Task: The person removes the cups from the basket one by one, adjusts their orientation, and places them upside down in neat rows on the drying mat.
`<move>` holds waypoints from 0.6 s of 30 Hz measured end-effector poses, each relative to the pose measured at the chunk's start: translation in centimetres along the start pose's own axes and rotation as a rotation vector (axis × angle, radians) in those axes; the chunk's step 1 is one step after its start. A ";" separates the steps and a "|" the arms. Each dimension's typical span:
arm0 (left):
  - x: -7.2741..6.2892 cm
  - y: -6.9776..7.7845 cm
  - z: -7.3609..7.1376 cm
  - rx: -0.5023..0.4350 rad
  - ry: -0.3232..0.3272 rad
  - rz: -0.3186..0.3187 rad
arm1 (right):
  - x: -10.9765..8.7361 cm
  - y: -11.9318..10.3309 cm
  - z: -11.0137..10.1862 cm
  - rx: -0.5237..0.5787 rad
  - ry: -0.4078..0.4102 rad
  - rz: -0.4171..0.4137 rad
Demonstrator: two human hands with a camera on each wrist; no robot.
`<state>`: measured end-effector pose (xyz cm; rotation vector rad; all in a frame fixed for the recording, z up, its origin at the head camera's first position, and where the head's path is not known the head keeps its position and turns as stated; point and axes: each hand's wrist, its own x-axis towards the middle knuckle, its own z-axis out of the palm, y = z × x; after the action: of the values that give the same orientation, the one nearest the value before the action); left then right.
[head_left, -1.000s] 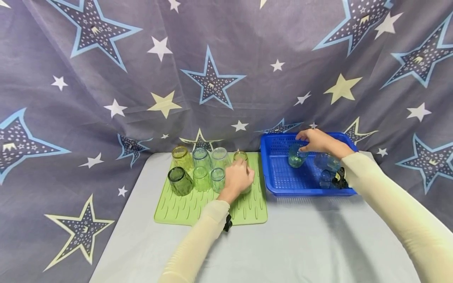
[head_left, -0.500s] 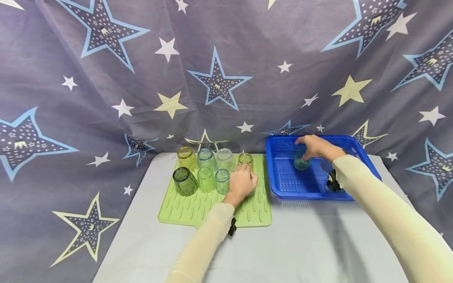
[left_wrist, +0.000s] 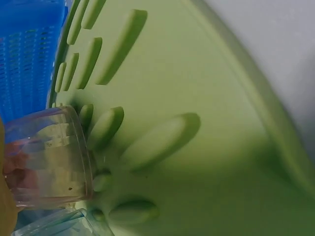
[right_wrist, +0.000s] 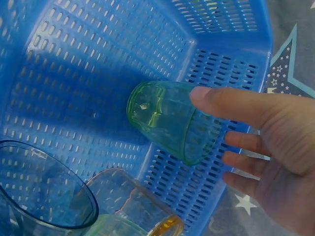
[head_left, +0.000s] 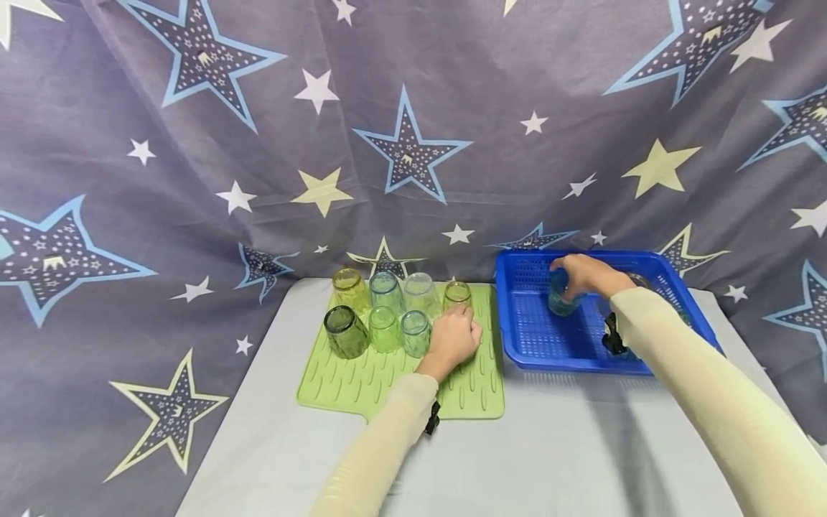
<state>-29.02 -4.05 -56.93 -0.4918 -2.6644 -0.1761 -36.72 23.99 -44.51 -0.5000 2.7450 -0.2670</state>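
In the head view, my left hand [head_left: 454, 337] is over the right side of a green ribbed mat [head_left: 388, 380]. Its curled fingers hold a clear glass [left_wrist: 49, 162], seen in the left wrist view with its end close to the mat; the hand hides most of it from above. A yellowish glass [head_left: 457, 294] stands just behind. Inside the blue basket [head_left: 536, 362], my right hand [head_left: 584, 274] grips a blue-green glass [right_wrist: 162, 118] near its rim. The thumb touches the rim and the other fingers are on the far side, their contact partly hidden.
Left of my left hand, glasses stand in two rows, among them a dark green glass [head_left: 347, 332], a light green glass [head_left: 385, 330] and a teal glass [head_left: 416, 334]. More glasses share the basket, including a blue-rimmed glass [right_wrist: 44, 191] and an amber-tinted glass [right_wrist: 133, 196].
My right hand has come down onto the blue-green glass and closed around it. My left hand stays in its place at the mat. The whole head view has shifted slightly.
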 end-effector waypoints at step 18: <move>-0.1 0.0 0.0 -0.022 -0.015 -0.018 | 0.7 0.0 1.5 -0.101 -0.003 0.005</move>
<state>-28.94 -4.12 -57.00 -0.4777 -2.6852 -0.2079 -36.80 23.57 -46.15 -0.5195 2.7669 -0.1264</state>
